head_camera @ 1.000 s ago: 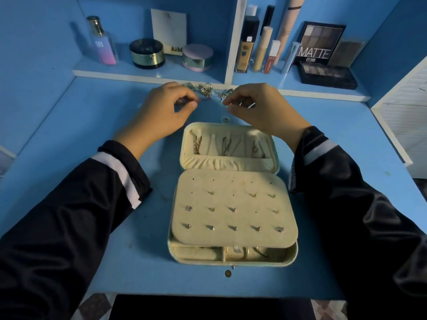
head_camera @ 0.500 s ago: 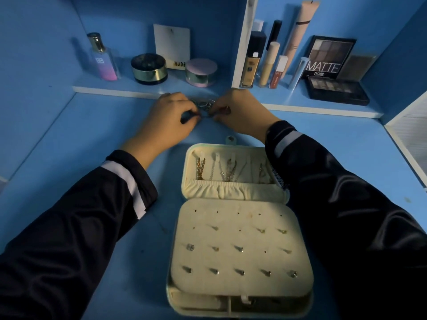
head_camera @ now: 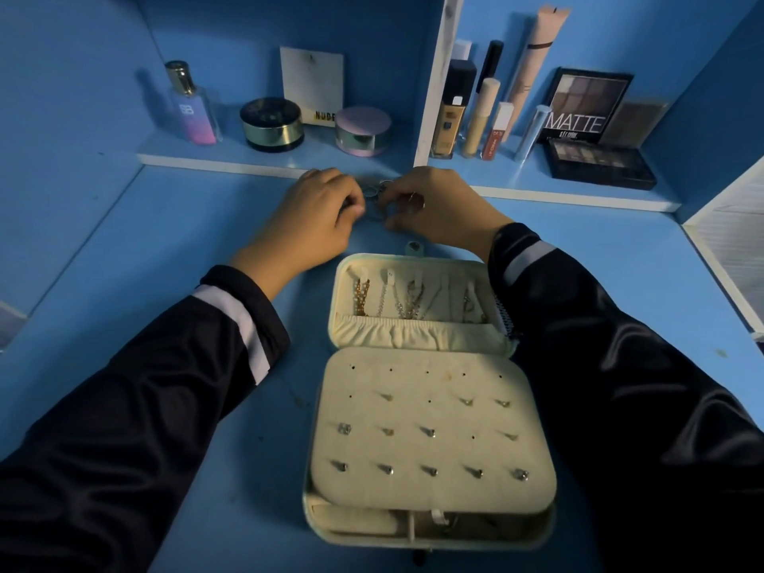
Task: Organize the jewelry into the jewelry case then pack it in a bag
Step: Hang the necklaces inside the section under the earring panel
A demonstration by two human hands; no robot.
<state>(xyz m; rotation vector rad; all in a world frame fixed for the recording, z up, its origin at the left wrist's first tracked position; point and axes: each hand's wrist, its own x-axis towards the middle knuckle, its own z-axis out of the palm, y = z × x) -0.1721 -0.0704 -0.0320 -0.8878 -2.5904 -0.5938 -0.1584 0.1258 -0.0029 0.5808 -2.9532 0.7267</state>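
Both hands are up in the upper middle of the frame, working over a little heap of rings (head_camera: 377, 197) on the blue desk (head_camera: 173, 258). The left hand (head_camera: 316, 213) has its fingers curled in, tips pinched at the left edge of the heap, though whether that grip actually holds a ring I cannot tell. The right hand (head_camera: 434, 208) mirrors it from the other side, fingers bent down onto the rings, and again the grip is hidden by the knuckles.

Below them, centre frame, lies the cream jewelry case (head_camera: 421, 407), wide open. Its lid (head_camera: 417, 299) lies back towards the hands, with several necklaces (head_camera: 388, 297) hanging from the tabs and tucked into an elastic pocket. The earring panel (head_camera: 430, 432) sits on the lower half, dotted with studs in rows, the top row mostly bare holes. Under the panel, at the bottom edge, compartments peek out.

Across the top of the frame runs a shelf (head_camera: 264, 165) with a perfume bottle (head_camera: 191, 105), round jars, tubes and an eyeshadow palette (head_camera: 599, 165) marked MATTE behind.
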